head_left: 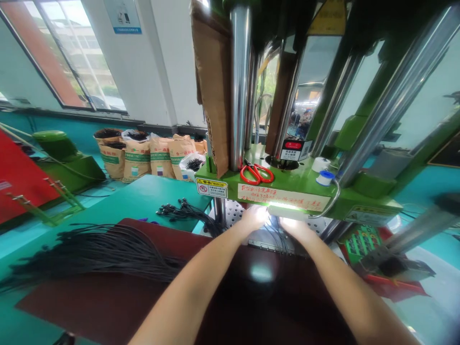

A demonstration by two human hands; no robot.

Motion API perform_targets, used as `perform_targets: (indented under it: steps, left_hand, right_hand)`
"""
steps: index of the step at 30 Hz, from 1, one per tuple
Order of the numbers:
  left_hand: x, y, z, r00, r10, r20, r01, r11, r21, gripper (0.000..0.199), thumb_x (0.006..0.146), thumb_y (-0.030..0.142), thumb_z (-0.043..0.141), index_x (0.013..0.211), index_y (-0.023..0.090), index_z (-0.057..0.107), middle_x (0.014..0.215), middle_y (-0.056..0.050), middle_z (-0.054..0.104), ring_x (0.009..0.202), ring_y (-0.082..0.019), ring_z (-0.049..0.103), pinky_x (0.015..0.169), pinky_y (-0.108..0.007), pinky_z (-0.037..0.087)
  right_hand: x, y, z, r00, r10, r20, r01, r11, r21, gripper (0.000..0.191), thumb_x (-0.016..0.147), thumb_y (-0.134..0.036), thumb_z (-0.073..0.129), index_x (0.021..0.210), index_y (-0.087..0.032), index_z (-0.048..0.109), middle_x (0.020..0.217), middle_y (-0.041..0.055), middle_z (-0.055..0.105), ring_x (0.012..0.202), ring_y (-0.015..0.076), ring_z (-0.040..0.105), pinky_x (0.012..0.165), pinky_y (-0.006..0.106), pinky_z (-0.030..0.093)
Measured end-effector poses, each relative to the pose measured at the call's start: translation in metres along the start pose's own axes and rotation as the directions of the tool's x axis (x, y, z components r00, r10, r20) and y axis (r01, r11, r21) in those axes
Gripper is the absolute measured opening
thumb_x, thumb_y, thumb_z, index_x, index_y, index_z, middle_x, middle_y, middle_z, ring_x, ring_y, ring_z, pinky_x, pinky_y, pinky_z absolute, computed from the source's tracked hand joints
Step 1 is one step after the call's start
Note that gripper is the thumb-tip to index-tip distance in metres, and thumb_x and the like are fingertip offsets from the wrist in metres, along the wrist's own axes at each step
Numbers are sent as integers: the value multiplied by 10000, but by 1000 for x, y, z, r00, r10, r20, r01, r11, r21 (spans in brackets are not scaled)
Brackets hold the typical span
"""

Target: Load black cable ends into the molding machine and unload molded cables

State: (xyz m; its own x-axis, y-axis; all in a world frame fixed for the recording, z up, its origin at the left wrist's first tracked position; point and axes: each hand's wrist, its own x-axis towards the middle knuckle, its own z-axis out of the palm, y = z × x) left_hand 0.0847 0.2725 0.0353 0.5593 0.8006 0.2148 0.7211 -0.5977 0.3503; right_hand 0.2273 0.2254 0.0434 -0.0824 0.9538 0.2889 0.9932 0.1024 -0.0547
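Note:
Both my arms reach under the green press head, into the glare of a lamp. My left hand [256, 216] is at the left of the lit opening, its fingers washed out by the light. To the right of it, my right hand [293, 227] is just as overexposed. Between the hands, several thin black cables [277, 235] hang over the metal mould plate [256, 238] towards me. Whether either hand grips them does not show. A large bundle of black cables [108, 251] lies on the brown board to the left.
Red-handled scissors [257, 173] and white spools [325, 178] sit on the green press [230, 187]. More black cables with connector ends [187, 211] lie on the green table [143, 194]. Paper sacks [136, 158] stand by the wall. Steel columns [240, 91] flank the work opening.

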Motion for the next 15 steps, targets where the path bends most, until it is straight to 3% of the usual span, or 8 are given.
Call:
perform_targets:
  steps: [4, 6, 15]
  left_hand:
    - [-3, -13, -5, 957, 263, 123, -271, 961, 52, 388, 815, 452, 415, 1063, 196, 569, 1094, -71, 585, 1071, -218, 488, 923, -317, 340]
    - [-3, -16, -4, 940, 308, 149, -321, 944, 72, 436, 831, 474, 365, 1110, 184, 533, 1138, -89, 559, 1100, -229, 464, 928, -340, 336]
    - [-2, -19, 10, 976, 172, 137, -179, 983, 35, 507, 817, 549, 309, 1170, 224, 472, 1180, -75, 524, 1114, -233, 444, 912, -383, 341]
  right_hand:
    - [-13, 12, 5, 995, -79, 57, 78, 997, 7, 318, 859, -311, 377, 983, -176, 637, 977, 83, 653, 953, 220, 564, 858, 353, 395]
    - [-16, 14, 8, 992, -105, 77, 105, 994, 8, 333, 858, -326, 367, 1008, -177, 624, 1012, 86, 645, 973, 214, 558, 870, 344, 385]
    - [-7, 10, 15, 994, -95, 60, 97, 995, -35, 332, 849, -353, 386, 959, -156, 630, 982, 109, 654, 948, 232, 568, 871, 349, 382]
